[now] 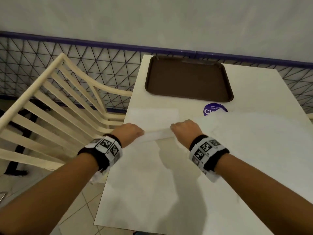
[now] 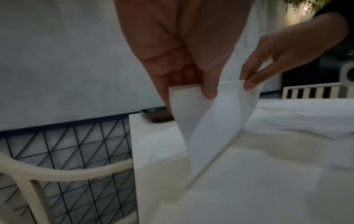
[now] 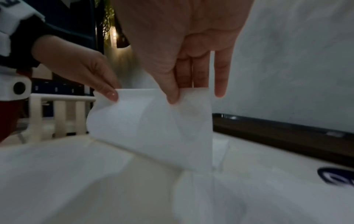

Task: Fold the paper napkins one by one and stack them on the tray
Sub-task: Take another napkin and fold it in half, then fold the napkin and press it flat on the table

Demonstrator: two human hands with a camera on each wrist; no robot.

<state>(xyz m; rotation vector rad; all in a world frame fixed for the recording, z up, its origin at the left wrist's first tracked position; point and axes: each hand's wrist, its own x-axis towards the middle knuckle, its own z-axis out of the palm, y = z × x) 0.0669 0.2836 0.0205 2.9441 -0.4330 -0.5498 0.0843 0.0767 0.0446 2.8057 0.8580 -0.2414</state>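
Observation:
A white paper napkin (image 1: 154,121) lies on the left of the white table (image 1: 160,184), its near edge lifted. My left hand (image 1: 135,132) pinches the left near corner and my right hand (image 1: 176,128) pinches the right one. In the left wrist view the left hand's (image 2: 207,94) thumb presses the napkin (image 2: 214,124) against the fingers behind it. In the right wrist view the right hand (image 3: 173,98) pinches the napkin (image 3: 153,130) with its little finger held straight and apart. The brown tray (image 1: 188,78) sits at the far end with nothing on it.
Loose white napkins (image 1: 254,133) are spread on the right of the table, partly covering a round purple sticker (image 1: 214,108). A cream slatted chair (image 1: 59,107) stands against the table's left edge. A black wire-mesh fence (image 1: 101,65) and a pale wall run behind.

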